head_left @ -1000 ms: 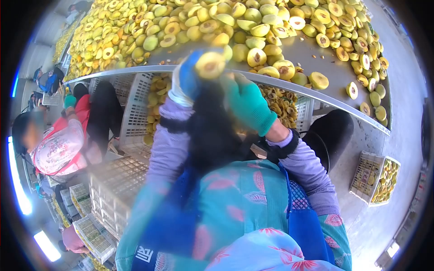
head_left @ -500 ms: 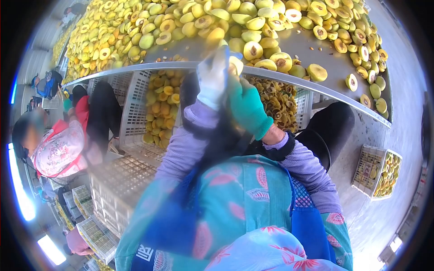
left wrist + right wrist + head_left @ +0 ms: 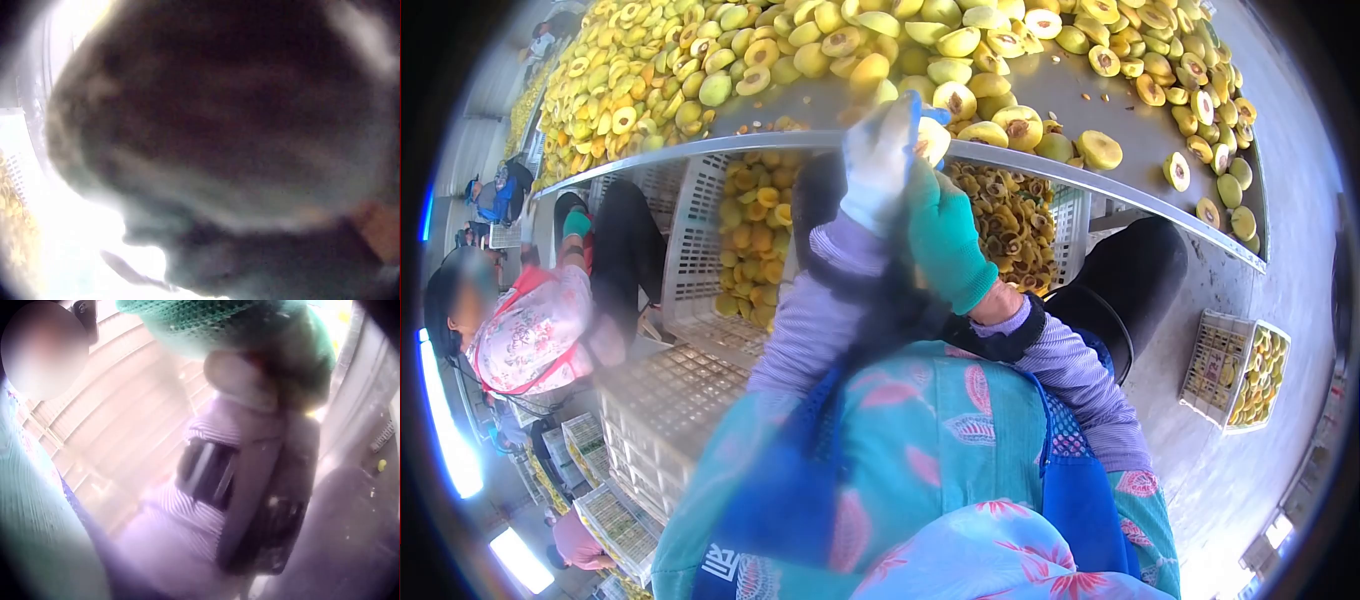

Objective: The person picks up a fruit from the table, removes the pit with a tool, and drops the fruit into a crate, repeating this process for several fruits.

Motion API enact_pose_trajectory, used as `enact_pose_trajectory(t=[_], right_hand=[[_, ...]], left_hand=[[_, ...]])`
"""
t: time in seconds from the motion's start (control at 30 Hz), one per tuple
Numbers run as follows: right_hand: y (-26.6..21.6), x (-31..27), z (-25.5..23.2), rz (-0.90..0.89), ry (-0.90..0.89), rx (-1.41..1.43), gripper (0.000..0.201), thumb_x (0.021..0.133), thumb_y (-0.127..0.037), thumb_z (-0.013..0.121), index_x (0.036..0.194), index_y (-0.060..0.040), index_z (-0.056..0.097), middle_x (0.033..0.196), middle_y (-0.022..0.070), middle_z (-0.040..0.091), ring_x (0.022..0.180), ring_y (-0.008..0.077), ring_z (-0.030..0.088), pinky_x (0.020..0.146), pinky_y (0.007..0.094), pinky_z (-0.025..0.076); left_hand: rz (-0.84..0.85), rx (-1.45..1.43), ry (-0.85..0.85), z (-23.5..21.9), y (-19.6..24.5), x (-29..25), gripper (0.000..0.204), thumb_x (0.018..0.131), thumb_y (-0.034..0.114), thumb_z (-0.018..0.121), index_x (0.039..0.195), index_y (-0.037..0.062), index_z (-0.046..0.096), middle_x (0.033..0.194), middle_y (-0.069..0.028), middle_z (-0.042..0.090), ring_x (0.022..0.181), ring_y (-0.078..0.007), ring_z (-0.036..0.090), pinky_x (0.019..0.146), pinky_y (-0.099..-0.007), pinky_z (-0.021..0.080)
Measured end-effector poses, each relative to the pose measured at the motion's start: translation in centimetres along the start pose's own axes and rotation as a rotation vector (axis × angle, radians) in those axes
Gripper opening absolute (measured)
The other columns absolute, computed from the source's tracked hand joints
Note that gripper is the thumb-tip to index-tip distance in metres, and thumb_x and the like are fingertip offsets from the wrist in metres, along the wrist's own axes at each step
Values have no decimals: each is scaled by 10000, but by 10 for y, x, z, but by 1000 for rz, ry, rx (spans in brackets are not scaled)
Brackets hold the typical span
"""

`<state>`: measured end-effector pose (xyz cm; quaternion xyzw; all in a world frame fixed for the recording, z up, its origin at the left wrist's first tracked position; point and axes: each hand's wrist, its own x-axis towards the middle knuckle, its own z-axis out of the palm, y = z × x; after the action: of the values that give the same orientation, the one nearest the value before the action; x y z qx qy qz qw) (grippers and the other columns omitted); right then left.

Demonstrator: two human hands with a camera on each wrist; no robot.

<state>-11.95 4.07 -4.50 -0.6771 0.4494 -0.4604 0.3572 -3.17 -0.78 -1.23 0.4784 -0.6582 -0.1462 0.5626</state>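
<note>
Just over the near edge of the sorting table, my two gloved hands meet in the head view. The left hand (image 3: pixel 877 168), in a white and blue glove, holds a halved yellow peach (image 3: pixel 932 141) at its fingertips. My right hand (image 3: pixel 948 232), in a green knitted glove, lies close below with its fingers curled up toward the fruit. I cannot tell whether it grips a tool. A dark, blurred shape fills most of the left wrist view. In the right wrist view, green glove mesh (image 3: pixel 212 328) shows at the top above a purple striped sleeve (image 3: pixel 215 434).
Peach halves (image 3: pixel 690 75) are heaped on the metal table (image 3: pixel 1090 115). Under its edge, one crate holds yellow halves (image 3: pixel 750 240) and another holds brownish scraps (image 3: pixel 1010 225). A filled crate (image 3: pixel 1235 372) stands on the floor at right. Another person (image 3: pixel 530 320) sits at left near an upturned crate (image 3: pixel 665 410).
My left hand has moved right from over the table edge, bringing the peach half against the right hand. Since half a second ago, both hands have stayed almost in place.
</note>
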Motion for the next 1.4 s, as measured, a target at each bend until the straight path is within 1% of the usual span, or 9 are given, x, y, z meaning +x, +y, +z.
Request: enact_pose_trajectory(t=[0.2, 0.37, 0.4, 0.47, 0.6, 0.77, 0.9, 1.13, 1.4], right_hand=[[-32, 9, -41, 860, -389, 1192, 373, 987, -446, 393, 886, -118, 538, 600, -60, 427, 451, 79, 392, 424, 242, 336], [-27, 15, -48, 966, -714, 1910, 392, 979, -507, 351, 827, -168, 476, 562, -82, 353, 424, 60, 333, 416, 235, 292], [-24, 18, -49, 961, -801, 2098, 384, 983, -500, 345, 813, -175, 459, 556, -87, 329, 435, 58, 323, 430, 234, 278], [-29, 14, -55, 878, -860, 2057, 417, 974, -525, 341, 851, -155, 488, 559, -75, 381, 410, 64, 351, 401, 238, 301], [26, -8, -64, 990, -651, 1947, 428, 969, -527, 354, 875, -137, 504, 555, -56, 411, 445, 68, 415, 405, 234, 322], [5, -9, -59, 1017, -510, 1569, 319, 964, -455, 437, 882, -160, 529, 633, -46, 423, 517, 87, 426, 447, 239, 360], [31, 13, -40, 219, 18, 759, 263, 966, -367, 491, 983, -113, 557, 788, 0, 546, 569, 87, 517, 480, 210, 421], [51, 75, -32, 155, -266, 301, 264, 944, -325, 525, 996, -70, 570, 791, 56, 579, 687, 137, 563, 590, 276, 465], [15, 41, -28, -93, -181, 72, 209, 883, -89, 516, 1068, -16, 578, 896, 169, 582, 777, 340, 579, 593, 424, 453]], left_hand=[[-110, -333, -176, -7, -6, 4, 269, 935, 224, 505, 895, -15, 622, 783, -94, 661, 672, -189, 632, 624, -302, 500], [-321, -621, -238, -5, -16, -2, 371, 963, 304, 493, 915, -36, 632, 840, -109, 671, 747, -175, 639, 653, -302, 505], [-861, -1054, -111, -5, -12, -4, 379, 959, 324, 499, 929, -30, 633, 840, -108, 669, 757, -184, 643, 677, -303, 510], [-201, -58, 13, -25, -16, -13, 375, 939, 327, 526, 956, -31, 638, 845, -124, 662, 769, -214, 644, 710, -309, 510], [-458, 70, 48, -119, -26, 16, 302, 847, 290, 587, 1019, 53, 662, 893, -142, 672, 796, -265, 642, 760, -339, 501], [-287, 838, -317, -37, -65, 93, 474, 781, 419, 598, 1145, 117, 627, 1088, -134, 647, 1033, -296, 590, 897, -391, 450], [-349, 892, -590, -15, -98, 121, 414, 750, 351, 647, 1127, 179, 645, 1105, -140, 642, 969, -290, 628, 858, -360, 483], [-679, -895, -349, -56, -47, 58, 408, 941, 221, 524, 1267, -24, 498, 1098, -135, 626, 904, -221, 643, 761, -322, 555], [-420, -314, -309, -36, -21, 25, 444, 1001, 340, 395, 1234, -23, 501, 1057, -148, 633, 916, -207, 634, 802, -301, 527]])
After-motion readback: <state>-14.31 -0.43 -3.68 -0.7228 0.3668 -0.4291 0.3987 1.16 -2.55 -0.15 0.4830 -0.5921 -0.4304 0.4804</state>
